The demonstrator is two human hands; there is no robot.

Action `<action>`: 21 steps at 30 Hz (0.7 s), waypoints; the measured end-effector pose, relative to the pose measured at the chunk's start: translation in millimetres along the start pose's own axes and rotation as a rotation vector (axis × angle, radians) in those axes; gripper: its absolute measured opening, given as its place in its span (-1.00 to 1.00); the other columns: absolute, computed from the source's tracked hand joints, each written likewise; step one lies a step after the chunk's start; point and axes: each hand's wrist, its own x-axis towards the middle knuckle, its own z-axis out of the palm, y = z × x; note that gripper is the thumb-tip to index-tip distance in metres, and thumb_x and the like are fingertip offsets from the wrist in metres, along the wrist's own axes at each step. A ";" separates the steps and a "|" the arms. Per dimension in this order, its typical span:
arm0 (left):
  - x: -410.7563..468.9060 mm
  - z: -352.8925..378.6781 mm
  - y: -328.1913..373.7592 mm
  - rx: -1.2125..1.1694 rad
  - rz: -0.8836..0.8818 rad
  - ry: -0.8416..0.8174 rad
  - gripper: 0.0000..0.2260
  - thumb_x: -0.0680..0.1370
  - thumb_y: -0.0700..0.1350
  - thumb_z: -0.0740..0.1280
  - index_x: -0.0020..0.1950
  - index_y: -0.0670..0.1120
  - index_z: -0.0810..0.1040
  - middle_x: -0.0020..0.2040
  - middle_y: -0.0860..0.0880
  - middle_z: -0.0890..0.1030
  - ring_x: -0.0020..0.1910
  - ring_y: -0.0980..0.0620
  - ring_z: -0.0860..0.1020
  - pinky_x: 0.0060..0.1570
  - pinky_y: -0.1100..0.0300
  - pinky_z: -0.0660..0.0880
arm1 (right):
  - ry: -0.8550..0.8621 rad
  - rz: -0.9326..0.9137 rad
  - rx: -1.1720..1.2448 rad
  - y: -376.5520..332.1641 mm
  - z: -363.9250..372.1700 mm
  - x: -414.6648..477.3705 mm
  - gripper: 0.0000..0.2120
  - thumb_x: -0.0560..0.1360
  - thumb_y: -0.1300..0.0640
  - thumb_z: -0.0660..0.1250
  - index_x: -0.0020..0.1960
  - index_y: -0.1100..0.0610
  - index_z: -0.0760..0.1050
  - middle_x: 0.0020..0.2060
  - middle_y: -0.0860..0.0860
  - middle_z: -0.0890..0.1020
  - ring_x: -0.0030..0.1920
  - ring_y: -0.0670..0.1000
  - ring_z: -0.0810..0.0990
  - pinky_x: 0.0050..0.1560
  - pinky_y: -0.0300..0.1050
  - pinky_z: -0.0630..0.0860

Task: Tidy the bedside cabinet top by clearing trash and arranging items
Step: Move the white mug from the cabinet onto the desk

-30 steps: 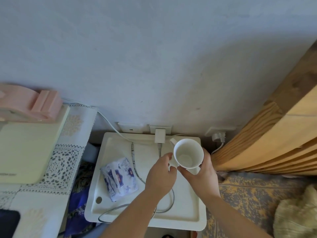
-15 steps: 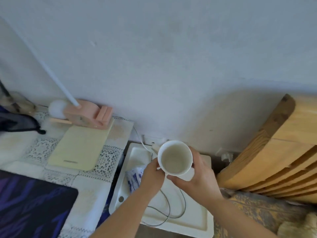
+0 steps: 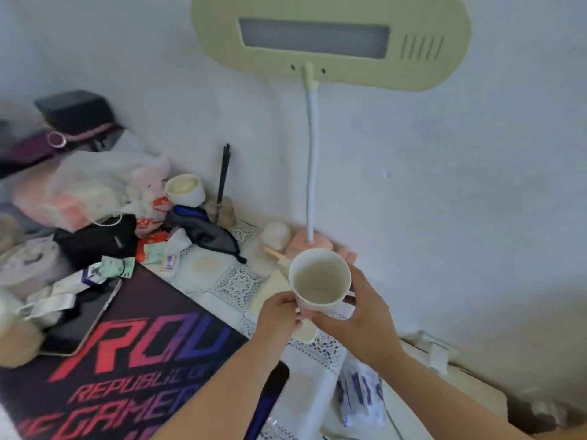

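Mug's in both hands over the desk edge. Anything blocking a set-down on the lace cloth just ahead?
Partly. The mug hangs over the desk lamp's yellow base, with its pink stand just behind. Bare lace cloth lies to the left.

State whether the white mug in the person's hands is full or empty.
Empty: the mug, held by both hands, shows a bare pale interior, no liquid.
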 end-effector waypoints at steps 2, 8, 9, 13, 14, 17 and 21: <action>11.1 -30.0 10.1 -0.027 -0.025 0.018 -0.70 0.53 -0.41 0.11 -0.25 -0.12 0.50 -0.23 -0.11 0.54 -0.25 0.02 0.50 -0.21 0.22 0.46 | -0.045 0.014 0.055 -14.0 26.0 16.8 -0.29 0.19 -0.11 0.57 0.25 -0.26 0.32 0.07 -0.30 0.57 0.08 -0.25 0.54 0.06 -0.20 0.54; 48.0 -96.1 22.3 -0.006 -0.050 0.036 -0.72 0.55 -0.38 0.10 -0.05 -0.12 0.54 -0.23 -0.02 0.51 -0.17 0.08 0.48 -0.16 0.28 0.43 | -0.156 0.052 0.149 -32.7 90.5 63.0 -0.31 0.16 -0.07 0.60 0.23 -0.09 0.40 0.05 -0.17 0.61 0.06 -0.19 0.58 -0.01 -0.28 0.56; 54.0 -102.4 22.9 0.016 -0.035 0.039 -0.73 0.55 -0.38 0.12 -0.12 -0.10 0.54 -0.20 -0.02 0.51 -0.12 0.05 0.48 -0.11 0.23 0.46 | -0.181 0.061 0.148 -33.6 98.3 69.2 -0.31 0.18 -0.03 0.60 0.23 -0.10 0.39 0.05 -0.18 0.61 0.05 -0.21 0.57 -0.04 -0.34 0.54; 73.3 -118.1 19.1 0.093 0.079 0.085 -0.87 0.53 -0.26 0.26 0.01 -0.10 0.56 -0.01 0.02 0.51 0.05 0.01 0.45 0.21 0.03 0.42 | -0.214 0.091 0.135 -30.5 122.1 87.4 -0.28 0.18 -0.01 0.61 0.27 -0.08 0.37 0.09 -0.19 0.58 0.04 -0.28 0.54 -0.10 -0.45 0.48; 76.7 -120.4 17.5 0.115 0.114 0.089 -0.87 0.53 -0.24 0.27 0.03 -0.14 0.56 -0.01 0.01 0.53 0.03 0.00 0.46 0.13 0.05 0.43 | -0.214 0.101 0.131 -28.3 126.6 90.4 -0.27 0.19 -0.01 0.61 0.27 -0.08 0.37 0.10 -0.19 0.58 0.04 -0.28 0.54 -0.11 -0.44 0.49; 85.7 -124.1 13.7 0.171 0.163 0.101 -0.86 0.52 -0.24 0.25 0.01 -0.22 0.56 -0.10 -0.03 0.57 -0.13 0.02 0.46 -0.22 0.22 0.35 | -0.224 0.114 0.123 -21.3 136.7 96.8 -0.26 0.19 0.01 0.61 0.29 -0.08 0.36 0.11 -0.19 0.57 0.07 -0.23 0.55 -0.06 -0.36 0.51; 93.3 -124.7 10.1 0.192 0.162 0.119 -0.88 0.53 -0.26 0.24 -0.12 -0.11 0.55 -0.16 0.01 0.58 -0.23 0.11 0.46 -0.25 0.25 0.35 | -0.230 0.116 0.124 -13.9 144.3 99.4 -0.25 0.19 0.00 0.60 0.30 -0.09 0.35 0.12 -0.17 0.56 0.09 -0.21 0.54 0.03 -0.26 0.52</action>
